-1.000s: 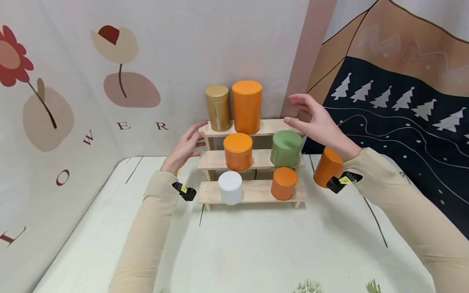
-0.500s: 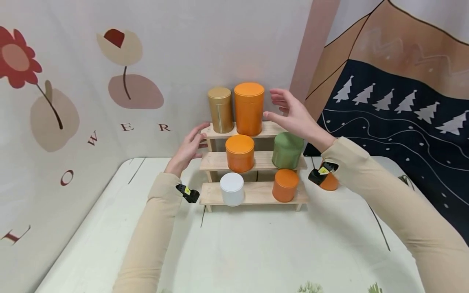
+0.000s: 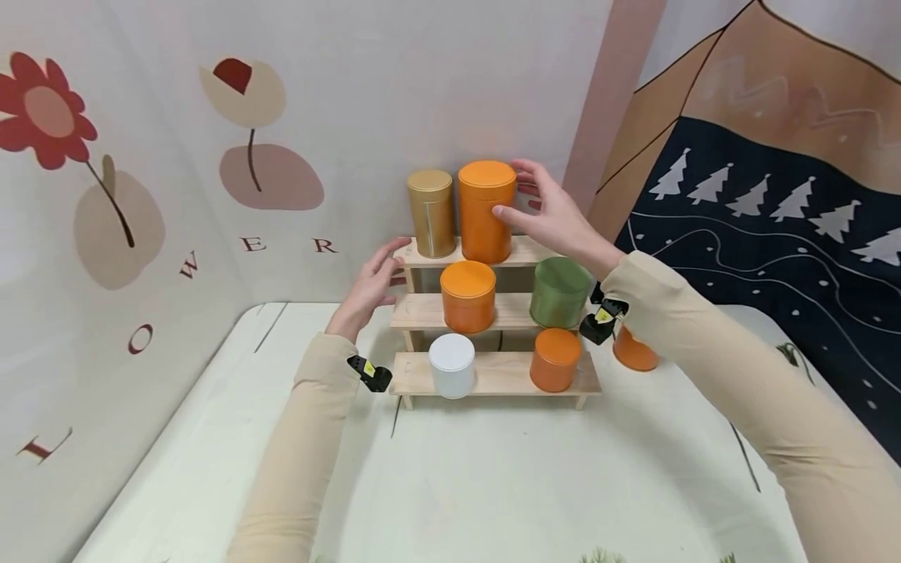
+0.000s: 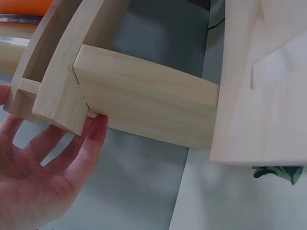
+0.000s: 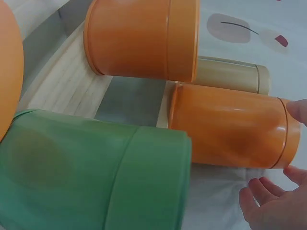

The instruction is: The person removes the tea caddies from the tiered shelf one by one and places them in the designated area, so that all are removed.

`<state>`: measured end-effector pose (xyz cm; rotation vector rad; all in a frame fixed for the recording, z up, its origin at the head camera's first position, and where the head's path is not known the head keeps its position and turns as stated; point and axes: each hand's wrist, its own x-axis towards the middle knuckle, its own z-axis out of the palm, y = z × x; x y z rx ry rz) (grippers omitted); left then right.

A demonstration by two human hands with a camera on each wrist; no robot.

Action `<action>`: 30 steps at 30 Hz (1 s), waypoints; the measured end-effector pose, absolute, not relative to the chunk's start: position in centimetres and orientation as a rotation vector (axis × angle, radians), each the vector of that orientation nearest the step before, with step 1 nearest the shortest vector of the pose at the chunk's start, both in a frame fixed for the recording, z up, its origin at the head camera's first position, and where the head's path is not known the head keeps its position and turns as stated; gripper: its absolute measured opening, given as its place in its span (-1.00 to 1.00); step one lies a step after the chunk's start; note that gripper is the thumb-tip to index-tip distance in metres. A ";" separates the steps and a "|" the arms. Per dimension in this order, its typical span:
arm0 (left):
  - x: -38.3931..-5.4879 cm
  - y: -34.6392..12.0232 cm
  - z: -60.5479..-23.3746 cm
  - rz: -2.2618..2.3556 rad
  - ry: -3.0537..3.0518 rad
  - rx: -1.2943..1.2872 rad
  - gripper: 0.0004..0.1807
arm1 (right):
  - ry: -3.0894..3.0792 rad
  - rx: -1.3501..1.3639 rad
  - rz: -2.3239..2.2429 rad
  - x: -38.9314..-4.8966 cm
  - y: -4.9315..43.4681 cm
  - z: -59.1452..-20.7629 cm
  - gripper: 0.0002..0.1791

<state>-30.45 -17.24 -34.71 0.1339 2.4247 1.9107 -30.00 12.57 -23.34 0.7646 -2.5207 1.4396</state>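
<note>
A three-step wooden display shelf (image 3: pixel 501 375) stands before me. My left hand (image 3: pixel 367 288) rests at the left end of its top step; in the left wrist view the fingertips (image 4: pixel 98 125) touch the end of the wooden frame. My right hand (image 3: pixel 552 220) reaches to a tall orange canister (image 3: pixel 486 215) on the top step. Its thumb (image 3: pixel 508 216) overlaps the front of this canister, while the fingers lie along the right side by the lid, not curled round it. A slimmer gold canister (image 3: pixel 432 217) stands left of the tall orange one.
On the middle step are an orange canister (image 3: pixel 468 299) and a green one (image 3: pixel 560 294). The bottom step bears a white canister (image 3: pixel 453 367) and a small orange one (image 3: pixel 554 362). Another orange canister (image 3: pixel 635 353) stands on the table at right, partly hidden by my right wrist.
My right hand has moved left from beyond the shelf's right end to the tall orange canister. The left hand stays at the shelf's end. All the canisters stand where they were.
</note>
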 end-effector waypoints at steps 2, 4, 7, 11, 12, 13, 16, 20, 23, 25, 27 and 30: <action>-30.4 -17.2 -34.8 1.913 2.426 0.132 -0.51 | -2.524 0.775 1.430 -30.2 12.3 -23.5 -0.19; -30.4 -17.1 -34.8 1.914 2.429 0.127 -0.52 | -2.526 0.783 1.422 -30.5 12.0 -23.7 -0.17; -30.3 -17.1 -34.8 1.918 2.434 0.122 -0.52 | -2.525 0.787 1.425 -30.8 11.5 -23.9 -0.12; -30.2 -17.1 -34.7 1.919 2.445 0.111 -0.51 | -2.521 0.778 1.467 -31.0 10.9 -24.1 -0.05; -30.2 -17.1 -34.7 1.921 2.445 0.106 -0.51 | -2.519 0.775 1.481 -31.1 10.8 -24.1 -0.05; -30.2 -17.1 -34.7 1.921 2.447 0.101 -0.51 | -2.515 0.771 1.500 -31.1 10.7 -24.1 -0.04; -30.2 -17.1 -34.7 1.924 2.452 0.093 -0.52 | -2.489 0.759 1.545 -31.2 10.5 -24.2 -0.05; -30.3 -17.1 -34.7 1.939 2.443 0.104 -0.52 | -2.453 0.750 1.576 -31.3 10.4 -24.3 -0.07; -30.3 -17.0 -34.7 1.949 2.437 0.111 -0.52 | -2.439 0.746 1.571 -31.2 10.5 -24.4 -0.08; -30.4 -17.0 -34.8 1.942 2.443 0.110 -0.52 | -2.434 0.742 1.563 -31.1 10.5 -24.4 -0.09; -30.4 -16.9 -34.7 1.939 2.440 0.107 -0.51 | -2.427 0.744 1.554 -31.0 10.6 -24.4 -0.09; -30.3 -16.9 -34.8 1.932 2.444 0.097 -0.51 | -2.416 0.754 1.542 -30.9 10.6 -24.3 -0.10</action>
